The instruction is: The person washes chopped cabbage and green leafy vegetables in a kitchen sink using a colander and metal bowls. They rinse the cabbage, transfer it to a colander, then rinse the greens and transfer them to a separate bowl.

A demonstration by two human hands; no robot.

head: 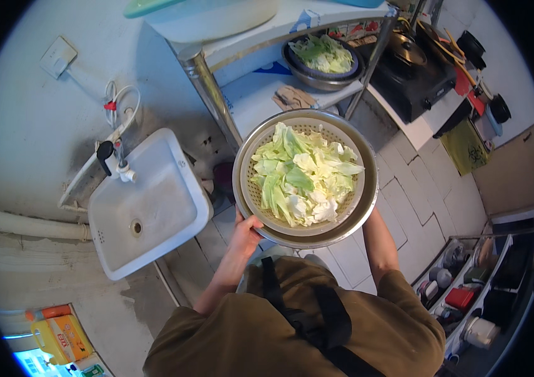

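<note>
A steel bowl [371,198] is held up in front of my body. Inside it sits a beige plastic colander [246,188] heaped with torn cabbage leaves [304,174]. My left hand [248,231] grips the bowl's near left rim, thumb over the edge. On the other side, my right forearm [382,240] reaches up to the bowl; the right hand itself is hidden behind or under it.
To the left is a white sink [154,198] with a tap [121,165]. A metal-legged table [267,42] stands ahead, its lower shelf bearing more cabbage [325,54] in nested bowls. A gas stove [408,85] is at far right, a loaded storage rack [464,287] at lower right.
</note>
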